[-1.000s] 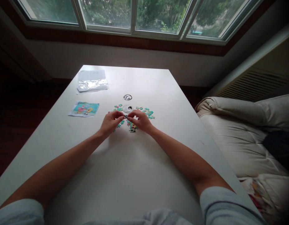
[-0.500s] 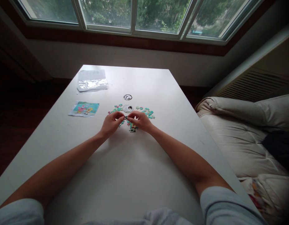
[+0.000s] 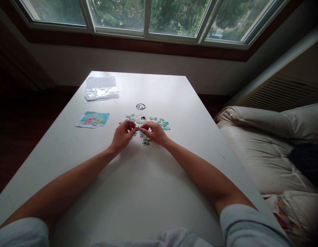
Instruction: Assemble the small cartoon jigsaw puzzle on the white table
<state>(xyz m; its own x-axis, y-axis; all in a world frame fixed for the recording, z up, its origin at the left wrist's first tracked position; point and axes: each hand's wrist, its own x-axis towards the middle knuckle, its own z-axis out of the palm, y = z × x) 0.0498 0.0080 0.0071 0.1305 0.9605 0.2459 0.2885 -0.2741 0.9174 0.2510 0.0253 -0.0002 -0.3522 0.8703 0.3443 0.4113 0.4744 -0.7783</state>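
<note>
Between the fingertips of both my hands is a small dark puzzle piece. My left hand pinches it from the left, and my right hand pinches its other side. Just below my right hand lies a joined patch of puzzle, partly hidden by the fingers. Loose turquoise puzzle pieces are scattered right of a round metal tin, and more loose pieces lie to its left. Several others lie beneath and between my hands, partly covered.
A round lid-like disc lies behind the tin. To the left is a picture sheet with a colourful cartoon print. Farther back lies a clear plastic sleeve with paper. A cream sofa stands right of the white table.
The fingers of my left hand have shifted slightly around the puzzle piece, which has turned a little. My right hand is almost where it was.
</note>
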